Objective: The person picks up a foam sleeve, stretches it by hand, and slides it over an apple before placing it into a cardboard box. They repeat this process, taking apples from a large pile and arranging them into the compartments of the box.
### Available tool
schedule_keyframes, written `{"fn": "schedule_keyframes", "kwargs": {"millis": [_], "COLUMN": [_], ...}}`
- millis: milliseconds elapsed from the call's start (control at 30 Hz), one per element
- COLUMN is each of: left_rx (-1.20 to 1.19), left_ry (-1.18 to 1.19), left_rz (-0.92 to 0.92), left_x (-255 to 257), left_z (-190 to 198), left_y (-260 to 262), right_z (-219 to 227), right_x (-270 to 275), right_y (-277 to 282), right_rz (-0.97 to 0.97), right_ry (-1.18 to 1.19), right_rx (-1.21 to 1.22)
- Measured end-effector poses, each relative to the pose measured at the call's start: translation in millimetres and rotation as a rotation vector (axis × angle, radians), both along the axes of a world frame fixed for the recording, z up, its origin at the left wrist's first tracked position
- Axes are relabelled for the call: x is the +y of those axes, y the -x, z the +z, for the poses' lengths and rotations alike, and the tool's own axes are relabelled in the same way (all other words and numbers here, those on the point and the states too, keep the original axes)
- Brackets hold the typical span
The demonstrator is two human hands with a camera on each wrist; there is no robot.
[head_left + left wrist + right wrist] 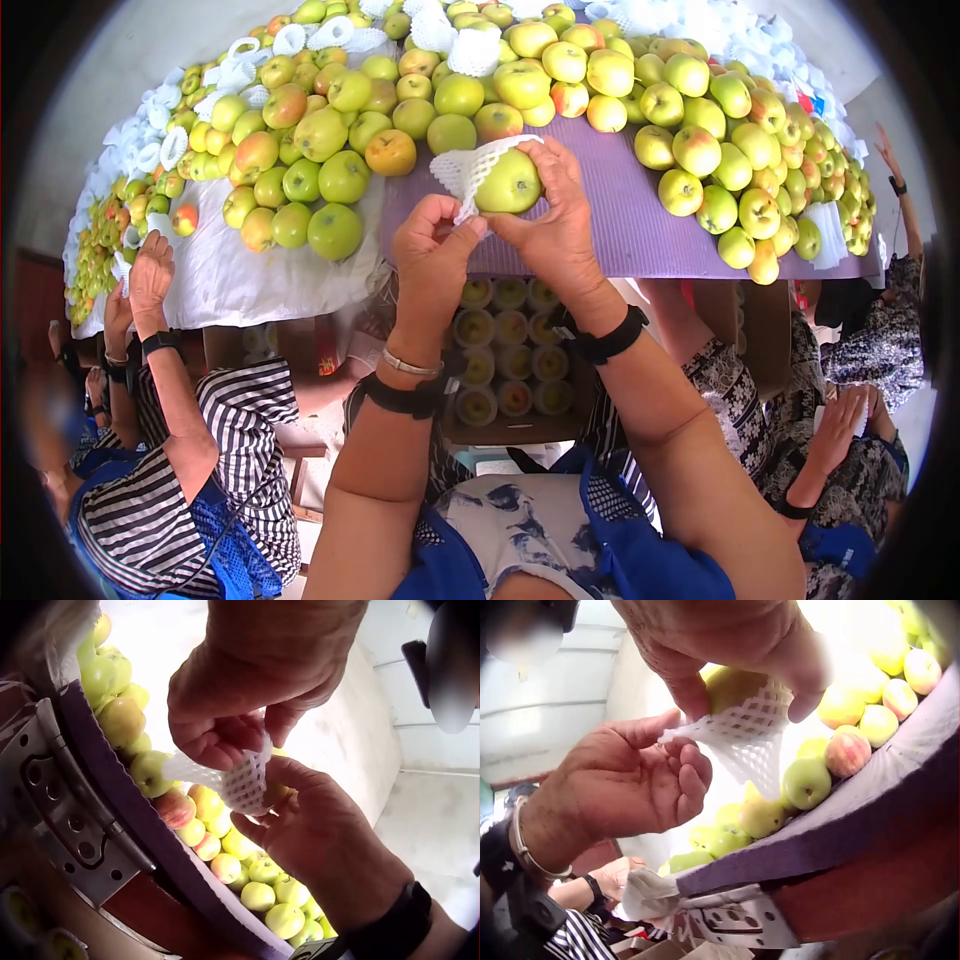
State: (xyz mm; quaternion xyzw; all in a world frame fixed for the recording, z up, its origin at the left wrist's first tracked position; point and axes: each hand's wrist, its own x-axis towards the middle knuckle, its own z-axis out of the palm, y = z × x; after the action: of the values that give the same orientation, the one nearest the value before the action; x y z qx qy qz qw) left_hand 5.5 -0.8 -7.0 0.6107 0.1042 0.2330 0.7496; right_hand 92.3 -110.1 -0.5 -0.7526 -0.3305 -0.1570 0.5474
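Note:
A green apple point(512, 184) is partly inside a white foam net sleeve point(462, 170), held up over the front of the table. My right hand point(556, 215) grips the apple, its fingers behind and the thumb below. With thumb and fingertips my left hand point(432, 245) pinches the sleeve's edge at the apple's lower left. The right wrist view shows the net point(746, 727) stretched over part of the apple point(731, 688), its narrow end hanging loose. In the left wrist view, the left hand point(262, 667) covers part of the net point(244, 780).
Piles of green and reddish apples point(320, 135) lie on white cloth and a purple mat point(600, 190). More foam sleeves point(680, 18) are heaped at the back. Below the table edge stands a carton of apples point(512, 362). People work at left point(180, 480) and right point(840, 440).

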Motion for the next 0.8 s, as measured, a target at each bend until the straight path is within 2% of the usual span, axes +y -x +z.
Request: {"fn": "schedule_keyframes", "kwargs": {"millis": [133, 233, 300, 333, 433, 500, 600, 800], "left_rx": [-0.135, 0.012, 0.014, 0.013, -0.066, -0.108, -0.134, -0.102], "left_ry": [0.103, 0.122, 0.148, 0.16, 0.463, 0.522, 0.543, 0.42], "left_rz": [0.046, 0.115, 0.029, -0.014, -0.104, -0.12, -0.143, -0.062], "left_x": [-5.3, -7.2, 0.6, 4.9, 12.0, 13.3, 14.5, 4.3], "left_z": [4.4, 19.1, 14.3, 13.7, 19.8, 19.7, 13.4, 10.0], "left_y": [-2.5, -1.2, -1.9, -1.5, 3.3, 3.0, 0.8, -1.6], "right_z": [5.1, 4.4, 3.5, 5.2, 9.3, 4.8, 2.9, 5.8], "right_x": [1.5, 0.9, 1.6, 1.1, 0.7, 4.5, 0.9, 1.1], "right_y": [6.1, 7.7, 8.5, 7.6, 3.3, 1.9, -3.2, -0.3], "right_rz": [0.047, 0.115, 0.206, 0.251, 0.354, 0.379, 0.502, 0.328], "right_ry": [0.031, 0.134, 0.121, 0.036, -0.235, -0.439, -0.379, -0.31], "right_rx": [-0.032, -0.12, -0.142, -0.052, 0.256, 0.52, 0.762, 0.812]}}
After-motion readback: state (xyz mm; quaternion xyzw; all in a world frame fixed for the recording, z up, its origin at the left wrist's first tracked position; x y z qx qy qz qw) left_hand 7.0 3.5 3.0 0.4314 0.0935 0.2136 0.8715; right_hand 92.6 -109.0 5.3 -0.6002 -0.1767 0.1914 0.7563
